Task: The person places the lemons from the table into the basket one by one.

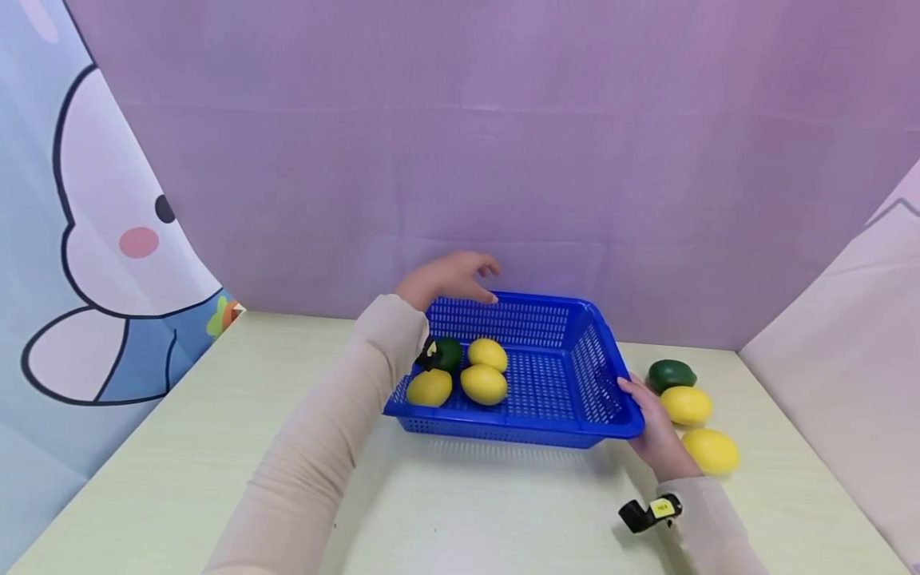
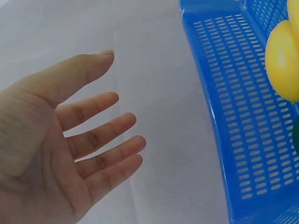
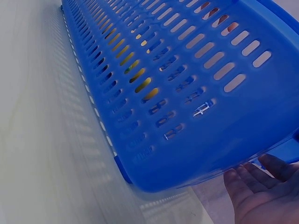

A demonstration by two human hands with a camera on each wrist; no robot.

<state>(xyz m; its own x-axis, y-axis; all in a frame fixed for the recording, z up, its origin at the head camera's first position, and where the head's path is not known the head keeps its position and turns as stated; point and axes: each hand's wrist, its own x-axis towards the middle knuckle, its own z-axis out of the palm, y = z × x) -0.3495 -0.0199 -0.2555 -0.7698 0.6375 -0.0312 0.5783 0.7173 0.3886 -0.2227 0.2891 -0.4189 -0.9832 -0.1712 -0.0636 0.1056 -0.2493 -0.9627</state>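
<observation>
A blue plastic basket [image 1: 535, 383] with slotted walls holds three yellow lemons [image 1: 484, 385] and a dark green fruit [image 1: 449, 354], grouped at its left end. My right hand [image 1: 657, 435] grips the basket's right rim, thumb over the top and fingers beneath. The right wrist view shows those fingers [image 3: 247, 179] under the rim. Above the basket's back left rim is my left hand [image 1: 454, 277], touching nothing. In the left wrist view its fingers [image 2: 100, 156] are spread and slightly bent, apart from the basket wall. My left sleeve hides the basket's left end in the head view.
To the right of the basket, a dark green fruit [image 1: 672, 374] and two yellow lemons [image 1: 710, 452] lie on the pale table [image 1: 460, 519]. A purple cloth [image 1: 460, 160] hangs behind the basket. Printed cloth [image 1: 108, 263] stands at the left.
</observation>
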